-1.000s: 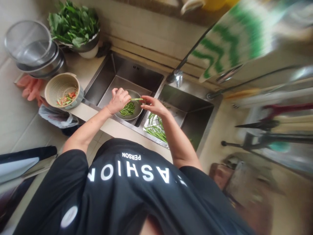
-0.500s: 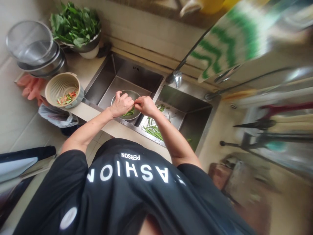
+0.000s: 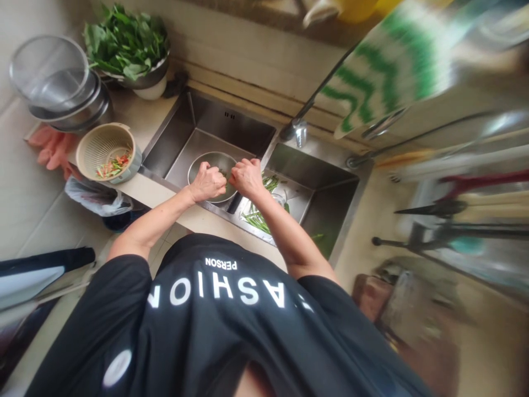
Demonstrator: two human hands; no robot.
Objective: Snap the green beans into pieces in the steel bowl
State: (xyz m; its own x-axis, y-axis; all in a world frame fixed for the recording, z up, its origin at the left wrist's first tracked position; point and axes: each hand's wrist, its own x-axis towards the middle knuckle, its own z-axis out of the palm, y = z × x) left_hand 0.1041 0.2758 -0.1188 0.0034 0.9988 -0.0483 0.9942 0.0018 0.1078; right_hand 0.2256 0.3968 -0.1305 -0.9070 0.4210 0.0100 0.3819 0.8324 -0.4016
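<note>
Currently, left grip [image 3: 209, 182]: fingers curled inward above the near half of the round bowl [image 3: 219, 159]; whether a piece of bean sits inside cannot be told.
Right grip [image 3: 247, 177]: fingers curled likewise, just beside the left grip and over the bowl's right edge; its contents, if any, are hidden.
Round bowl: below both grips, inside the left basin [image 3: 206, 140], its near rim partly covered by the left grip.
Green beans [image 3: 257, 218]: long and loose in the right basin [image 3: 298, 196], below the right grip and nearer the body, some hidden by the forearm.
Tap [image 3: 301, 134]: beyond the right grip and to its right.
Strainer basket [image 3: 86, 146]: well left of the left grip, on the worktop [image 3: 157, 190], with red and green pieces [image 3: 113, 165] inside.
Leafy greens [image 3: 126, 44]: heaped beyond the left grip, off to its left.
</note>
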